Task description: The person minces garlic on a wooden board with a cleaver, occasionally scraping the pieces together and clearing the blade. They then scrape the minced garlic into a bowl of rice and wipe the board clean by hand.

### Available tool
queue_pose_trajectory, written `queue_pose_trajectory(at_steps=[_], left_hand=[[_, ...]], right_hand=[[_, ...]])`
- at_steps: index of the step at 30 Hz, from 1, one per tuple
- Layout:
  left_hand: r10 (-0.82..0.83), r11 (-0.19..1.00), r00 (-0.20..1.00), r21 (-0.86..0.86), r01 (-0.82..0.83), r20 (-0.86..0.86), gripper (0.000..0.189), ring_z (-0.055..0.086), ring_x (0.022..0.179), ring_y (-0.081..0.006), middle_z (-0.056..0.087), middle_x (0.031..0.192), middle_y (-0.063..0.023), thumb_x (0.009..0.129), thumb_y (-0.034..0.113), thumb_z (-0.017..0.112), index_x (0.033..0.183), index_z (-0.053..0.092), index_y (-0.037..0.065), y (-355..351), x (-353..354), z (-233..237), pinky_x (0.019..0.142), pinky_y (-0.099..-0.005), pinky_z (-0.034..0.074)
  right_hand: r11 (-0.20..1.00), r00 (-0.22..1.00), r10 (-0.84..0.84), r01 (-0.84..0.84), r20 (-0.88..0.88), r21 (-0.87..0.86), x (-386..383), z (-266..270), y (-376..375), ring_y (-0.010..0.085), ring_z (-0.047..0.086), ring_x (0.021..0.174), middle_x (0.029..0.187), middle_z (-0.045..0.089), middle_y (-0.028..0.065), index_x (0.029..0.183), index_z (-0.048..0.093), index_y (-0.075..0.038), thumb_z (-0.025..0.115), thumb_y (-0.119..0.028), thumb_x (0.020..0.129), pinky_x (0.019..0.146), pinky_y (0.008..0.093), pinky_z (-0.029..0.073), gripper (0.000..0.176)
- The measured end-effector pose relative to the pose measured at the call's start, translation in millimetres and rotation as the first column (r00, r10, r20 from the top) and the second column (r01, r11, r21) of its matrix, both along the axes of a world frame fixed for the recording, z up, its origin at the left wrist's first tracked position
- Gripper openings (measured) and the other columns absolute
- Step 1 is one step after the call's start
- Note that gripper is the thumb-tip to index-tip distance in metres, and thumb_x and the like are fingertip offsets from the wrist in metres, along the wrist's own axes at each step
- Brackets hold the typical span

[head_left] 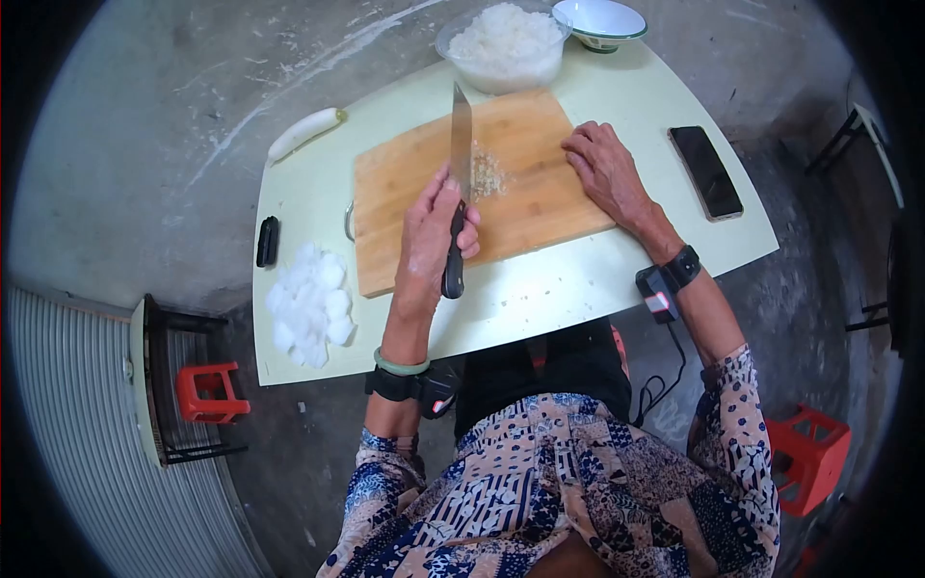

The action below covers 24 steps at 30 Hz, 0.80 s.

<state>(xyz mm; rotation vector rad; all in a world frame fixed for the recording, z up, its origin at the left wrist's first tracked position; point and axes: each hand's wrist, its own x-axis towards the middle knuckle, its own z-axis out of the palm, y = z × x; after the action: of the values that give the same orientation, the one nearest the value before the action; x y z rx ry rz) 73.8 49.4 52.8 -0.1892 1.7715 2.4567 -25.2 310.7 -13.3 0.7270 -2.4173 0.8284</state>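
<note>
My left hand [438, 226] is wrapped around the black handle of a kitchen knife [462, 140]. Its blade points away from me over the wooden cutting board [405, 183], beside a small pile of finely chopped pale bits [488, 173]. My right hand [607, 173] lies on the board's right edge, its fingers slightly bent on the wood and holding nothing that shows. At the back, a clear bowl [472, 79] is heaped with white shreds [508, 39]. A whole white radish [306, 134] lies at the table's far left, and thin white slices [310, 303] are piled at the near left.
A phone [706, 171] lies on the pale table [540, 289] at right. A white enamel bowl [602, 21] stands at the back. A small black object [268, 241] is near the left edge. Red stools [210, 392] stand on the floor both sides; a cable [665, 385] hangs from my right wrist.
</note>
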Motion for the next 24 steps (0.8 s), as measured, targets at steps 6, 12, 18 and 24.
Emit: queue_pose_trajectory(at_steps=[6,12,18,24], left_hand=[[-0.008,0.998,1.0,-0.055,0.01,0.021,0.049,0.046,0.052,-0.0081,0.06,0.08,-0.0065,0.109,0.025,0.05,0.155,0.04,0.01,3,-3,-5,0.047,-0.0239,0.041],[-0.051,0.998,0.999,-0.046,0.052,0.008,0.052,0.047,0.052,-0.0084,0.06,0.079,-0.0066,0.109,0.026,0.051,0.156,0.038,0.01,5,3,10,0.046,-0.0241,0.041],[-0.064,0.994,0.997,-0.086,0.068,0.046,0.056,0.047,0.052,-0.0079,0.059,0.078,-0.0062,0.109,0.027,0.052,0.158,0.033,0.009,15,7,-5,0.047,-0.0242,0.042],[-0.094,0.994,0.995,-0.046,0.095,0.029,0.057,0.047,0.053,-0.0082,0.059,0.078,-0.0055,0.109,0.027,0.052,0.159,0.032,0.01,17,10,11,0.047,-0.0244,0.041]], right_hand=[[1.0,1.0,-0.012,0.012,0.015,0.025,-2,0,-2,0.0308,0.057,0.101,0.106,0.061,0.011,0.103,0.068,-0.001,0.064,-0.008,0.094,0.089,0.0416,0.051,0.012],[1.0,1.0,-0.013,0.013,0.007,0.023,-2,0,-1,0.0306,0.057,0.101,0.106,0.061,0.0107,0.103,0.068,-0.001,0.064,-0.008,0.094,0.089,0.0415,0.051,0.012],[0.999,1.0,-0.012,0.012,0.0,0.035,-2,-1,-2,0.0308,0.057,0.1,0.106,0.061,0.0106,0.103,0.067,-0.002,0.064,-0.008,0.094,0.089,0.0417,0.052,0.012],[1.0,1.0,-0.009,0.009,-0.012,0.012,-2,-2,-2,0.0309,0.057,0.1,0.105,0.061,0.0106,0.103,0.067,-0.002,0.065,-0.008,0.093,0.089,0.0416,0.052,0.012]])
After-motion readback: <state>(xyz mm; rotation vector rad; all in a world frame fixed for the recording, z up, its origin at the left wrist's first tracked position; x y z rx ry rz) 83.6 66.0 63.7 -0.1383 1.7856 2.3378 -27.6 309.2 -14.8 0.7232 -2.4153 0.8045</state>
